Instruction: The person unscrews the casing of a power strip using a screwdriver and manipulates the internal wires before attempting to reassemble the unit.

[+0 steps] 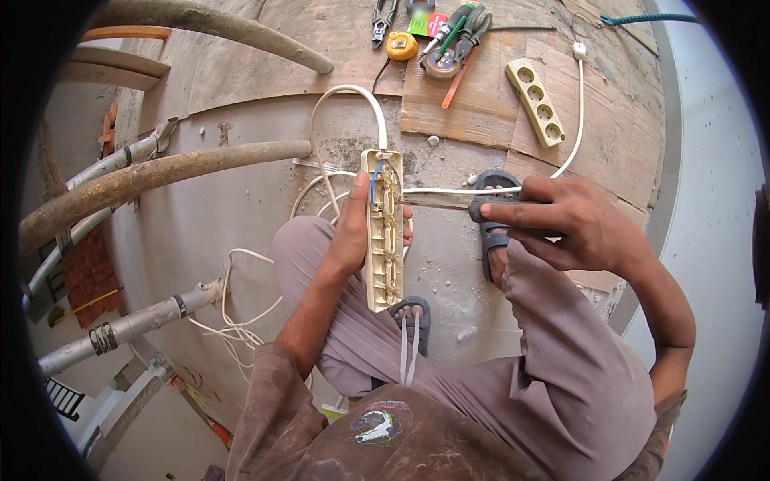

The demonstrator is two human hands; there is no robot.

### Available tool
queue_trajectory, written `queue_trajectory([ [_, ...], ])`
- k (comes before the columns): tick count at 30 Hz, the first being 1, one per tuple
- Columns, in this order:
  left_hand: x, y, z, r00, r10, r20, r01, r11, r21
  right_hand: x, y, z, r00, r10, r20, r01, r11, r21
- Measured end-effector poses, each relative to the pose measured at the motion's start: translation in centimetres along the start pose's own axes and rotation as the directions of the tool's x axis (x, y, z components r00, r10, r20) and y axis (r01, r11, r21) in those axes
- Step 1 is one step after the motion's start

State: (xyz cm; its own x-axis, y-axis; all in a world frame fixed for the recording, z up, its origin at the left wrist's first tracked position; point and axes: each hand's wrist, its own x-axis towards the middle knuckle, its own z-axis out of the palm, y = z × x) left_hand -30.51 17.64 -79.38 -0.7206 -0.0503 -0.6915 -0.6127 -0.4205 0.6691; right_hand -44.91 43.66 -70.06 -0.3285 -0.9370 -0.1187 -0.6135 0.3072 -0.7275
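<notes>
Power-strip housing [374, 272]: cream, opened, mid-view, long axis roughly 12–6 o'clock; metal contacts exposed.
Left hand [350, 228]: at 9 o'clock of housing, fingers wrapped round it, thumb along its edge.
Right hand [579, 220]: at 3 o'clock, fingers curled round screwdriver [441, 205]; tip at housing's edge, contact cannot be told.
Wiring: white cable [380, 116] enters at 12 o'clock; blue wire [373, 183] inside, near 11.
Socket cover [540, 103]: four-outlet, on cardboard [457, 104], 2 o'clock.

- Brown shirt [313, 449] with short sleeves [261, 401], smudged with pale dust
- White, purple and reddish print [377, 427] on the shirt front
- Loose, creased mauve-grey trousers [581, 369] with a pale drawstring [404, 361]
- Dark grey strapped sandals [497, 179]
</notes>
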Motion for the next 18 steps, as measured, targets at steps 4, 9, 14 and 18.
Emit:
queue_trajectory([
  [4, 0.1, -0.8, -0.9, 0.997, 0.069, -0.015, -0.066, 0.985, 0.159, -0.6, 1.0, 2.4, 1.000, 0.023, 0.002, -0.023, 0.989, 0.148],
  [9, -0.6, -1.4, -0.3, 0.999, 0.042, 0.011, -0.044, 0.979, 0.200, -1.4, 1.6, 3.9, 0.993, 0.073, -0.089, -0.027, 0.900, 0.435],
  [14, 0.1, -1.4, -0.1, 0.995, 0.093, -0.035, -0.082, 0.968, 0.238, -1.5, 1.6, 3.9, 0.979, 0.122, -0.163, -0.040, 0.900, 0.433],
  [18, 1.5, -1.4, -0.3, 0.997, 0.060, -0.042, -0.056, 0.995, 0.084, -2.4, 2.0, -0.7, 0.956, 0.293, -0.021, -0.248, 0.845, 0.474],
])
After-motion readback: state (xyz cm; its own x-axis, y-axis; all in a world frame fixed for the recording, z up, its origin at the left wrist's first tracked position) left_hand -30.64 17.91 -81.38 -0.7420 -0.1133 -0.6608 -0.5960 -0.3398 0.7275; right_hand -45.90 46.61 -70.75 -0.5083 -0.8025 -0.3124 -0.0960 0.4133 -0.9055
